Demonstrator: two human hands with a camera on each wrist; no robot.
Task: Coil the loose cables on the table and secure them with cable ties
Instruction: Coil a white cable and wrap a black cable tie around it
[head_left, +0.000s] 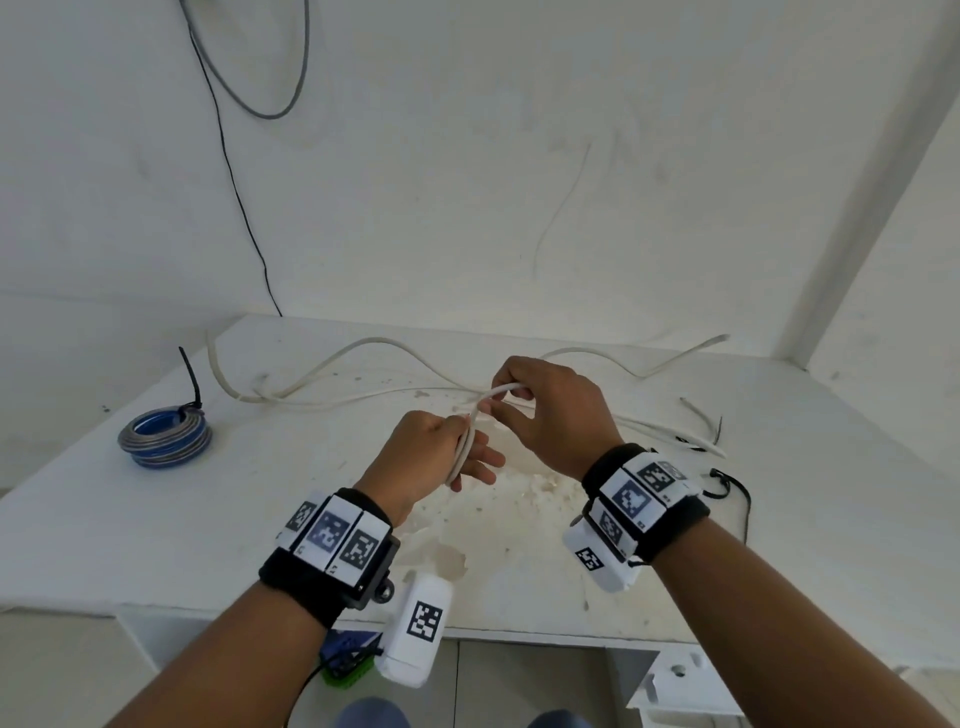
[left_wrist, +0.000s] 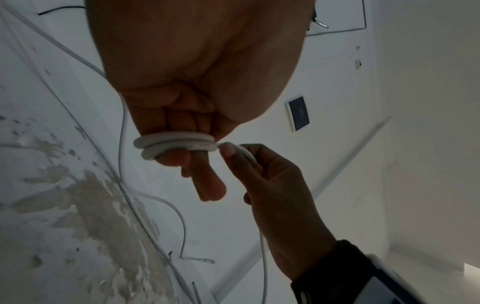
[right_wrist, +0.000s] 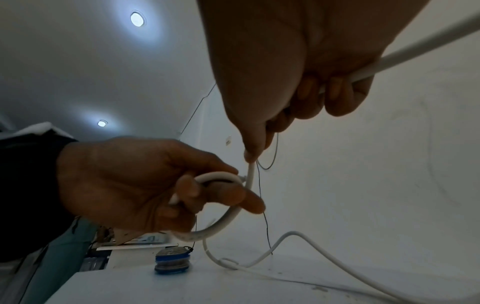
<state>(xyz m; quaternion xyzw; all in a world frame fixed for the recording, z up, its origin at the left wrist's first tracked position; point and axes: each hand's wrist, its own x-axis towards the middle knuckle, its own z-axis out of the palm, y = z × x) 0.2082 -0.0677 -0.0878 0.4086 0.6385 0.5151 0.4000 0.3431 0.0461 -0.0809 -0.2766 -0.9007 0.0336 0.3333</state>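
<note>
Grip, left hand (head_left: 434, 454): grasps the white cable (head_left: 467, 441); two turns loop round its fingers (left_wrist: 210, 185), thumb pressing them, fingertips sticking out past the loops.
Grip, right hand (head_left: 550, 415): pinches the same cable between thumb and forefinger just beside the loops, other fingers curled round the strand.
Both hands: held above the tabletop (head_left: 156, 530), centre of the head frame, almost touching each other.
Cable, loose part: runs from the right hand down onto the tabletop and snakes across its far side, from centre left to upper right.
Coil (head_left: 165, 439): blue and grey, already bound with a black tie (head_left: 189, 379), lies at the left of the tabletop, well apart from the hands.
Black ties (head_left: 724, 483): lie near the right wrist, at the right of the tabletop.
Wall: thin black wire (head_left: 234, 182) hangs down at upper left.
</note>
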